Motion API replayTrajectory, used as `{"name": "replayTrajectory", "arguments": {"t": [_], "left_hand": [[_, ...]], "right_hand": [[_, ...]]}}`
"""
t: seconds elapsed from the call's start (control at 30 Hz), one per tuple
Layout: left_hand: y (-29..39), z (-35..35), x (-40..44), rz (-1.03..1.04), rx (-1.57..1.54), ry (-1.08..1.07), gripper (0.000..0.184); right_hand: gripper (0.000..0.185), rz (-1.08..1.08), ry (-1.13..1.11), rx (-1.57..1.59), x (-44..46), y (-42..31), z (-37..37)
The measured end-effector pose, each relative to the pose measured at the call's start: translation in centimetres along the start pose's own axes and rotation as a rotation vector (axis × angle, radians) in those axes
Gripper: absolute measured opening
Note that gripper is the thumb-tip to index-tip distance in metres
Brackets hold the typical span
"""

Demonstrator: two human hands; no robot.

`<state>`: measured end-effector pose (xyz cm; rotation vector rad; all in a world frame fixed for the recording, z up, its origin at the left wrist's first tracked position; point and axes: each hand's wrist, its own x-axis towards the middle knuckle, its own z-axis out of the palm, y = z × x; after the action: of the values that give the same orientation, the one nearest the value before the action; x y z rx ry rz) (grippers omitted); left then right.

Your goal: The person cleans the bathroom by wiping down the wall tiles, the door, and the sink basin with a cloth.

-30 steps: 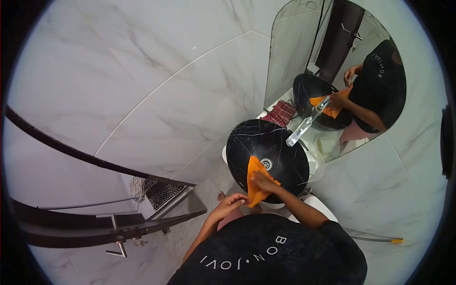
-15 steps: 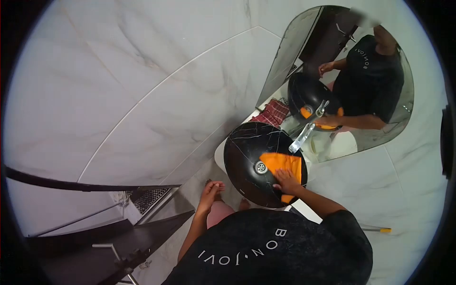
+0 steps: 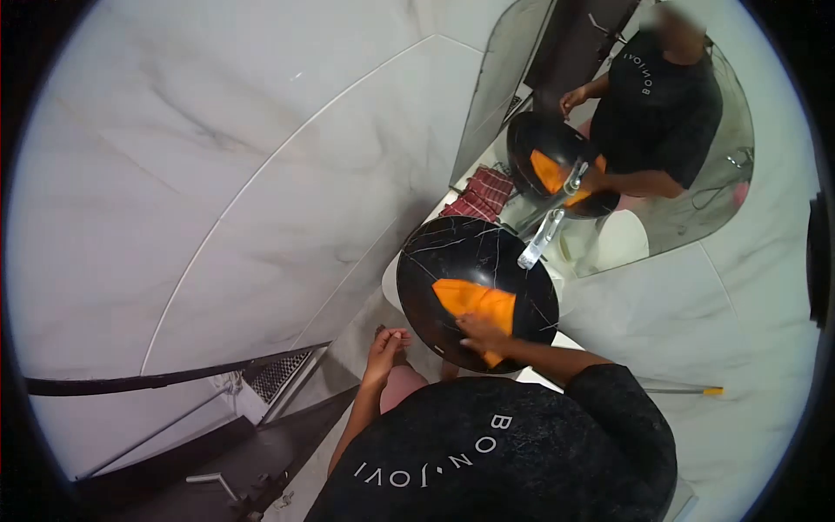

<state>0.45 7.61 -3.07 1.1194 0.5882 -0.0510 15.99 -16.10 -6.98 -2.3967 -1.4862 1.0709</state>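
Observation:
An orange cloth (image 3: 474, 300) lies spread inside a black basin with white veins (image 3: 435, 252). My right hand (image 3: 485, 335) rests flat on the cloth's near part, fingers stretched out and slightly blurred, pressing it against the basin wall. The drain, under the cloth, is hidden. Beside the basin's lower left rim, my left hand (image 3: 384, 352) hangs in the air with its fingers curled together, and nothing shows in it. A chrome faucet (image 3: 541, 239) leans over the basin's far right rim.
A folded dark red checked cloth (image 3: 480, 193) sits on the counter behind the basin. On the marble wall hangs a mirror (image 3: 722, 174) reflecting the basin and the person. To the lower left are a dark door with a metal handle (image 3: 213, 480) and a floor grate (image 3: 274, 378).
My right hand has slid left across the basin with the orange cloth, which now covers the drain. My left hand has stayed about where it was. The view has shifted slightly.

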Motion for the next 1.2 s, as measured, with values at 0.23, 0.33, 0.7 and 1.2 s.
{"name": "replayTrajectory", "arguments": {"t": [0.23, 0.33, 0.7, 1.2], "left_hand": [[-0.9, 2.5, -0.3, 0.008, 0.023, -0.023, 0.023], [-0.9, 3.9, -0.8, 0.044, 0.043, -0.044, 0.024], [-0.4, 3.2, -1.8, 0.204, -0.005, 0.317, 0.022], [11.2, 6.1, 28.7, 0.296, 0.652, -0.175, 0.031]], "right_hand": [[0.07, 0.26, 0.605, -0.395, 0.3, 7.1, 0.4], [0.072, 0.296, 0.361, 0.007, 4.4, -0.3, 4.7], [0.063, -0.073, 0.135, 0.321, -7.6, 0.0, -0.1], [0.046, 0.195, 0.384, 0.459, -6.7, -1.3, 0.8]]}}
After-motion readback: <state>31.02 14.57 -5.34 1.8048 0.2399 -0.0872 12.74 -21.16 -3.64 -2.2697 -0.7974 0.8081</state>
